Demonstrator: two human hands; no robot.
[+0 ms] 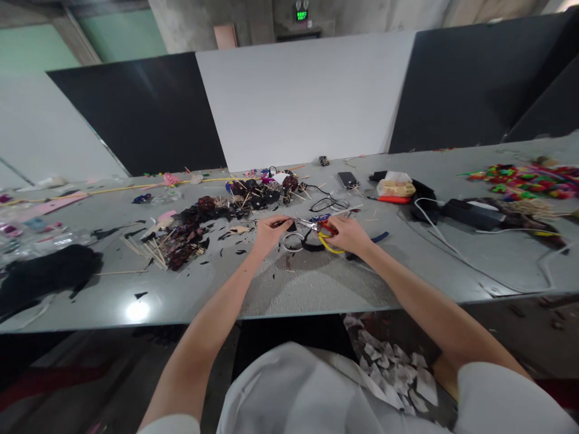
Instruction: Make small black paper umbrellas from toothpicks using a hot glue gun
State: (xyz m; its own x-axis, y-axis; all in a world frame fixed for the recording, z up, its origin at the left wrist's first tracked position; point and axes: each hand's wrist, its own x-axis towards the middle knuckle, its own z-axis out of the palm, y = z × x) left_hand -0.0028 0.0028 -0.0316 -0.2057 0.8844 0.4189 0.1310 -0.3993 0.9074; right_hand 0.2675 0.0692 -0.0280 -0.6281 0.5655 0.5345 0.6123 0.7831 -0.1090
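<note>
My left hand (274, 232) is closed in a pinch at the middle of the grey table (316, 289), with a small dark piece at its fingertips. To its right, my right hand (347, 234) is wrapped round scissors (332, 241) with red and yellow handles, their metal blades pointing left toward the left fingertips. Just below the blades lie a pale ring (293, 242) and a black strip (312, 243). Left of my left hand is a pile of dark crumpled material (183, 241) with thin wooden sticks (151, 248) beside it.
Farther back lie a phone (347, 179) and a cluster of dark pieces with sticks (253, 194). At the right are a white cable (461, 262), a black case (470, 212) and colourful fuzzy pieces (534, 181). Black cloth (49, 274) lies left. White panels (312, 102) stand behind.
</note>
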